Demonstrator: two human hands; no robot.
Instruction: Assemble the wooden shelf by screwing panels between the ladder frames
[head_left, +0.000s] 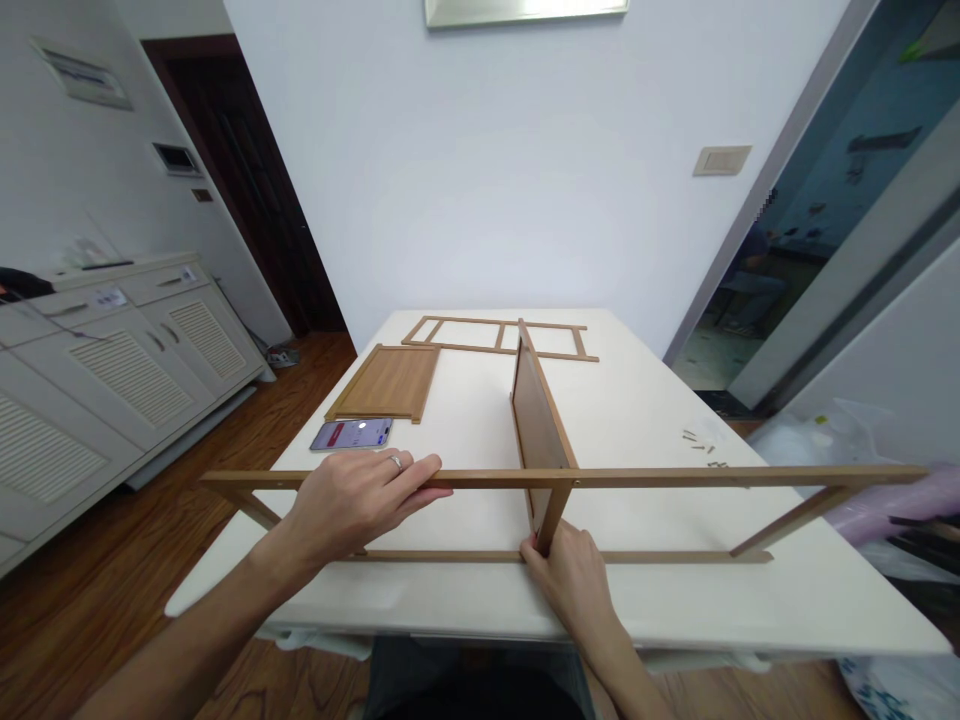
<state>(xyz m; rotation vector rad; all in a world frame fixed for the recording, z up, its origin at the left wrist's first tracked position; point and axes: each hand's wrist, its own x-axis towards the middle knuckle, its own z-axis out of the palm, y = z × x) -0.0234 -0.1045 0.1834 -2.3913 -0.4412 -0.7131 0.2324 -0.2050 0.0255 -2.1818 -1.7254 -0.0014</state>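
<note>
A long wooden ladder-like frame stands on its long edge near the front of the table. My left hand, with a ring on one finger, is closed around its upper rail, left of the middle. A flat wooden panel stands upright behind the frame, its near end against a middle crossbar, and extends away from me. Low down, my right hand is closed around the bottom of that crossbar where it meets the lower rail. Its fingertips are partly hidden behind the wood.
A second ladder-like frame lies flat at the back of the white table. Another wooden panel lies at the left, with a phone in front. Several small screws are scattered at the right. A person sits beyond the doorway.
</note>
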